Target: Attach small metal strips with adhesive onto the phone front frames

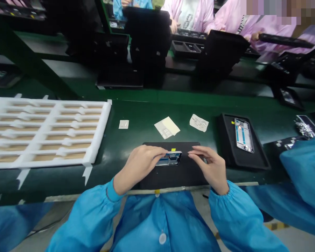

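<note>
Over a black mat [173, 178] at the table's front edge, my left hand [143, 161] grips a phone frame [170, 159] by its left end. The frame is silver-edged with blue parts inside, and a yellow tab sticks up from its far edge. Just right of the frame is my right hand [207, 162], apart from it, with thumb and forefinger brought together. Whatever lies between those fingertips is too small to make out. Beyond the mat lies a sheet of pale strips [167, 127], between a small white square [124, 124] and a crumpled backing paper [198, 123].
A black tray [259, 157] to the right holds another phone frame [243, 135]. On the left sits a white foam-divided box [101, 134]. A co-worker's blue sleeve [304, 175] reaches in at the right. Black trays and screens line the far side, where other people sit.
</note>
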Tool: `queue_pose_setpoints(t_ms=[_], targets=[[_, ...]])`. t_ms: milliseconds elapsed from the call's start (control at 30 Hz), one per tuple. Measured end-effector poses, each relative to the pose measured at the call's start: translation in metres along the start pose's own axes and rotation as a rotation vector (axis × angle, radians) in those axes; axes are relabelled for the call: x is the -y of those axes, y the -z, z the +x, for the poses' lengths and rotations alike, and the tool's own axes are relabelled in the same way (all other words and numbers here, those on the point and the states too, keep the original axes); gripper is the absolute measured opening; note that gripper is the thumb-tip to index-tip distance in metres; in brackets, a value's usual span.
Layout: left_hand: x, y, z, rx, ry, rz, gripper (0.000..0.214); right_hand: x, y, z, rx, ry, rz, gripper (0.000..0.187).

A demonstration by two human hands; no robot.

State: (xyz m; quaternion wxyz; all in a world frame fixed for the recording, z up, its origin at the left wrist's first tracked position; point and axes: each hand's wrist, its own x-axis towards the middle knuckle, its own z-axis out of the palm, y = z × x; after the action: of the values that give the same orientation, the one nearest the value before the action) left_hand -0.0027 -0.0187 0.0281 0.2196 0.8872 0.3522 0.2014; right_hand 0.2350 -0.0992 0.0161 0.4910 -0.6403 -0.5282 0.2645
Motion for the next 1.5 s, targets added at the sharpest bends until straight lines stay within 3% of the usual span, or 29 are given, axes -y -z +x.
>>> queue_pose_setpoints(t_ms=[133, 367, 533, 767, 1033, 1500], targets=[[-0.012, -0.005, -0.017, -0.143, -0.129, 0.126, 0.025, 0.01, -0.004, -0.006, -0.001, 0.134, -0.097, 0.011], [-0.015, 0.003, -0.036, -0.074, -0.239, 0.163, 0.031, 0.032, -0.003, -0.017, 0.059, 0.347, -0.19, 0.014], [-0.015, 0.002, -0.044, -0.129, -0.306, 0.222, 0.036, 0.048, -0.006, -0.017, 0.147, 0.488, -0.277, 0.018], [-0.009, -0.006, -0.047, -0.319, -0.272, 0.152, 0.018, 0.053, -0.021, -0.004, 0.234, 0.582, -0.407, 0.014], [-0.003, -0.01, -0.043, -0.32, -0.189, 0.006, 0.012, 0.063, -0.033, 0.009, 0.409, 0.643, -0.58, 0.016], [-0.001, -0.013, -0.044, -0.39, -0.251, -0.056, 0.011, 0.081, -0.036, 0.01, 0.59, 0.706, -0.865, 0.014]])
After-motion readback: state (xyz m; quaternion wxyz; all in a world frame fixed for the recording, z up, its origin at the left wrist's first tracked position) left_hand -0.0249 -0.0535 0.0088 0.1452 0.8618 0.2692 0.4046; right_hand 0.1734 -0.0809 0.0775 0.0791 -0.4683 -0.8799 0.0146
